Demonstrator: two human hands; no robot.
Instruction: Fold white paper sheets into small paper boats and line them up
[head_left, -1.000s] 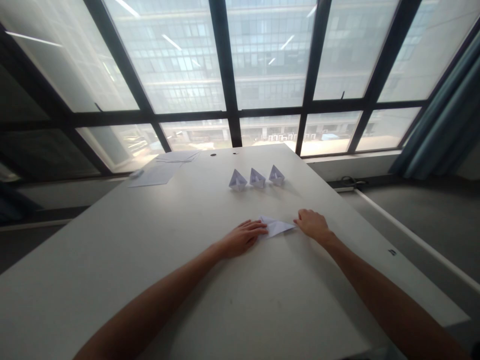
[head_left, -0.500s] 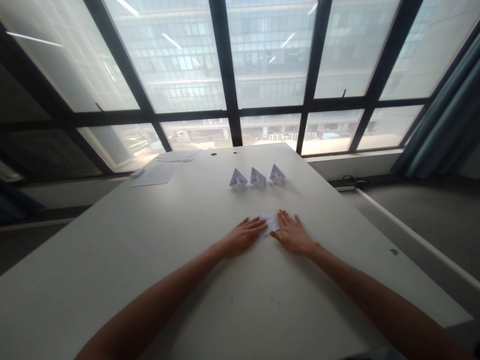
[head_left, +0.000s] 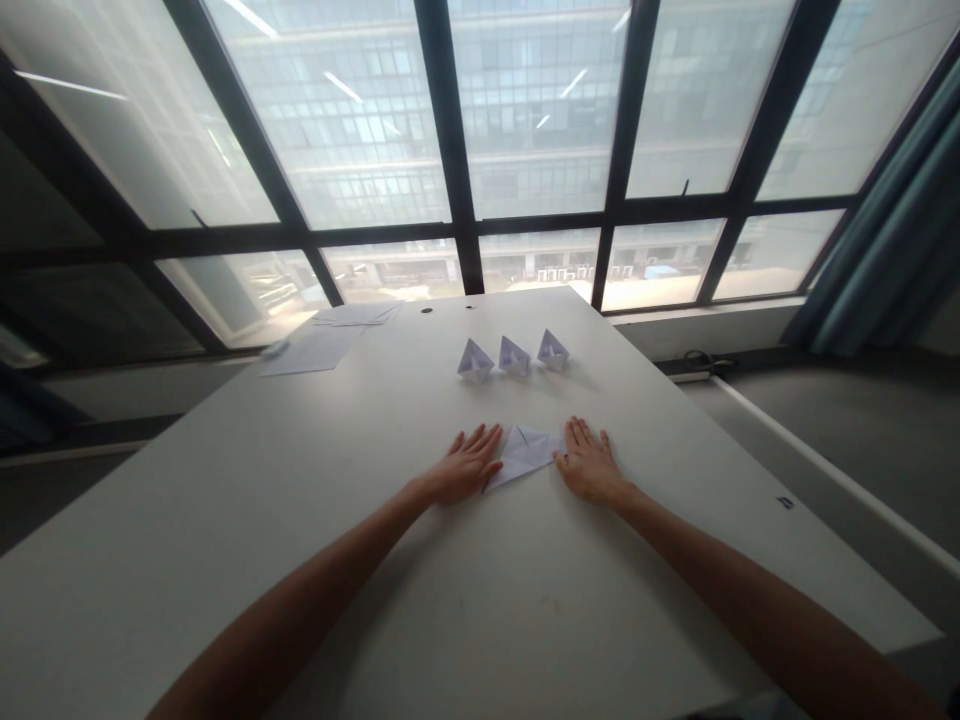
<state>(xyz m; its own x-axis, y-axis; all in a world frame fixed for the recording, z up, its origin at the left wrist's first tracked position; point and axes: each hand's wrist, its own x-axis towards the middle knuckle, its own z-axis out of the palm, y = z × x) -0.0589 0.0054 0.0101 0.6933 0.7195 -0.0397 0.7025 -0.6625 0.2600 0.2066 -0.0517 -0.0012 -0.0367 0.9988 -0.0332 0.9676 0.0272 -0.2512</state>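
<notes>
A folded sheet of white paper [head_left: 525, 453] lies flat on the table between my hands, with a crease line showing near its top. My left hand [head_left: 465, 465] rests on the paper's left end, palm down with fingers stretched out. Over the right end lies my right hand [head_left: 586, 462], also flat with its fingers extended. The parts of the paper under both hands are hidden. Beyond it stand three folded paper boats [head_left: 475, 361], [head_left: 514, 356], [head_left: 553, 350] in a row.
Flat sheets of white paper [head_left: 311, 352] lie at the far left of the white table [head_left: 300, 520]. Tall windows with dark frames [head_left: 463, 190] rise behind the far edge. A blue curtain [head_left: 862, 240] hangs at the right.
My right hand has gone from closed fingers at the paper's right tip to lying flat on that end. The left hand has slid left, uncovering more of the paper.
</notes>
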